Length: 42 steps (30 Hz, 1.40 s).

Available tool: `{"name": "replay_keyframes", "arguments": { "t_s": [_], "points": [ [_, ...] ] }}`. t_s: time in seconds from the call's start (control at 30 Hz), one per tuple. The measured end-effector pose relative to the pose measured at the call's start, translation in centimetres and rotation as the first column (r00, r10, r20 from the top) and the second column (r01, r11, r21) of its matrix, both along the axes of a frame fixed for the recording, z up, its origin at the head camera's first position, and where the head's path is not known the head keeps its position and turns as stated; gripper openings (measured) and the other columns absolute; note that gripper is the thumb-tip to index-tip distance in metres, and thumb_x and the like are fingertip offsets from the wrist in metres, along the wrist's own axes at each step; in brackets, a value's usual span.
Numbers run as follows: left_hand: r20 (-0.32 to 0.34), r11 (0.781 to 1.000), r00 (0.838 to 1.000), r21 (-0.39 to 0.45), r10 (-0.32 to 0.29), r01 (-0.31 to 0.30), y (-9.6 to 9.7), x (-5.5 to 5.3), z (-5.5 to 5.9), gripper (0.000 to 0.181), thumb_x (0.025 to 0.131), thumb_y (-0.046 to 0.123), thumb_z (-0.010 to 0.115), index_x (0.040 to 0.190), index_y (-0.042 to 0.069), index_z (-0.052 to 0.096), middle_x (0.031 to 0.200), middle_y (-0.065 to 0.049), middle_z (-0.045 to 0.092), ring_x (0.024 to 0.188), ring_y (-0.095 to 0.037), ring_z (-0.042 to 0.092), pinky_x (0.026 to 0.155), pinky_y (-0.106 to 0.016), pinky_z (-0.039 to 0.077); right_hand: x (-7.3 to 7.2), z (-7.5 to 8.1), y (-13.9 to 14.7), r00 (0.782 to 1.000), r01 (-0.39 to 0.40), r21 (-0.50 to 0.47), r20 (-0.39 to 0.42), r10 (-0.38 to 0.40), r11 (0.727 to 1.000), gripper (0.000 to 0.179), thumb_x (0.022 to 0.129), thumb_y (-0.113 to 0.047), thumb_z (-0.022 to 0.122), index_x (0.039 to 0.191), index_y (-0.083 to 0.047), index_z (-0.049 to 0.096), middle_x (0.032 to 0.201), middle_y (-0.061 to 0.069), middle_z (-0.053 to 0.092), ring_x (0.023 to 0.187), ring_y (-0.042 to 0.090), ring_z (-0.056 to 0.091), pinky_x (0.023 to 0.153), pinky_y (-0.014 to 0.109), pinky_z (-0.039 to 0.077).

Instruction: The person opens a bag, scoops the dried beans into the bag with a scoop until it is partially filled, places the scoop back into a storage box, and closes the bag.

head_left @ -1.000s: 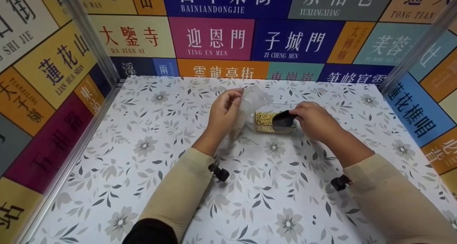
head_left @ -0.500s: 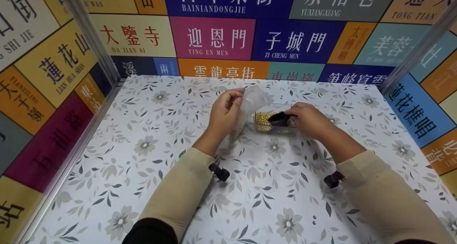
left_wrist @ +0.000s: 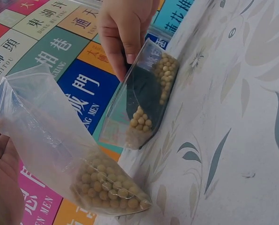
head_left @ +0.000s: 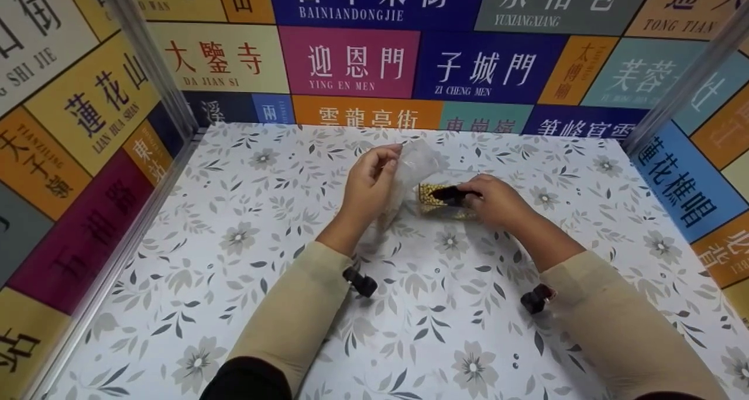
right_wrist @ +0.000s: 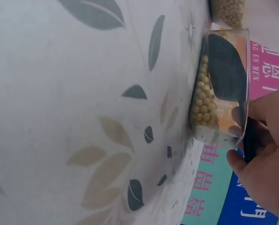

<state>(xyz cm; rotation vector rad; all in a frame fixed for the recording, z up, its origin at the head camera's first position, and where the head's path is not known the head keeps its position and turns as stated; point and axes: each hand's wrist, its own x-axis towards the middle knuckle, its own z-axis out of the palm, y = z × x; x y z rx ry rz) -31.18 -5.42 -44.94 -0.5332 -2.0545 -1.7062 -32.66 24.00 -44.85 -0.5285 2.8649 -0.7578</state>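
Observation:
My left hand (head_left: pixel 367 180) pinches the upper edge of a clear plastic bag (head_left: pixel 414 165), which hangs just left of a clear plastic box (left_wrist: pixel 112 123). Yellowish soybeans (left_wrist: pixel 109 187) fill the bottom of the bag. More soybeans (right_wrist: pixel 205 101) lie in the box. With curled fingers, my right hand (head_left: pixel 502 202) grips the handle of a black scoop (right_wrist: pixel 226 68). The scoop's blade is inside the box, pointing left among the beans. In the left wrist view, some beans show in front of the dark blade through the box wall.
A white tabletop with a grey leaf and flower print (head_left: pixel 409 306) carries the box. Behind it and at both sides stand panels of coloured signs (head_left: pixel 351 64). A metal corner post (head_left: pixel 155 61) rises at the back left.
My right hand has moved left, bringing the scoop further toward the box's left end and flatter among the beans. The left hand and the bag have stayed put.

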Motion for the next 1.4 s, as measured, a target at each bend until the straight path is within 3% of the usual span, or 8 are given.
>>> {"name": "replay_keyframes", "arguments": {
  "t_s": [0.33,0.87,1.13,1.3,1.4],
  "points": [
    [-0.003,1.0,1.0,-0.004,-0.006,0.006,0.0,-0.1,-0.1,0.016,0.11,0.015,0.057,0.117,0.005,0.068,0.139,-0.007,0.071,0.131,-0.015,0.066,0.108,-0.028,0.056,0.4,-1.3,-0.4,0.995,0.095,-0.142,0.024,-0.092,0.985,0.039,0.112,-0.016,0.052,0.15,-0.009,0.062,0.149,0.016,0.059,0.142,0.039,0.054,0.117,0.058,0.045],
    [-0.008,1.0,1.0,-0.005,-0.005,0.005,-0.1,-0.1,-0.2,0.017,0.111,0.016,0.057,0.117,0.005,0.068,0.138,-0.006,0.071,0.131,-0.015,0.066,0.109,-0.028,0.056,0.8,-2.0,-0.1,0.99,0.134,-0.254,-0.008,-0.14,0.958,0.039,0.112,-0.017,0.053,0.149,-0.01,0.063,0.152,0.017,0.057,0.146,0.038,0.051,0.124,0.058,0.039],
    [-0.006,1.0,1.0,0.012,-0.007,0.007,0.0,-0.1,-0.1,0.015,0.11,0.014,0.058,0.117,0.004,0.068,0.139,-0.008,0.071,0.133,-0.015,0.066,0.111,-0.028,0.055,1.4,-2.2,0.5,0.986,0.128,-0.331,-0.06,-0.156,0.935,0.036,0.111,-0.016,0.057,0.145,-0.009,0.067,0.148,0.016,0.061,0.143,0.036,0.055,0.12,0.053,0.044],
    [0.003,1.0,1.0,-0.007,-0.011,0.011,-0.1,-0.1,-0.1,0.019,0.111,0.016,0.057,0.12,0.003,0.067,0.14,-0.007,0.07,0.134,-0.015,0.065,0.11,-0.028,0.055,1.7,-2.0,1.0,0.983,0.153,-0.375,-0.038,-0.18,0.914,0.036,0.111,-0.016,0.057,0.145,-0.009,0.066,0.15,0.015,0.06,0.144,0.034,0.053,0.12,0.051,0.044],
    [0.002,1.0,1.0,-0.014,-0.011,0.011,-0.1,-0.1,-0.2,0.019,0.111,0.017,0.056,0.12,0.004,0.067,0.14,-0.007,0.07,0.134,-0.015,0.065,0.11,-0.028,0.055,1.9,-1.7,1.4,0.978,0.186,-0.413,-0.011,-0.209,0.891,0.037,0.111,-0.019,0.056,0.146,-0.011,0.066,0.152,0.013,0.059,0.145,0.032,0.053,0.118,0.043,0.045]
  ]
}}
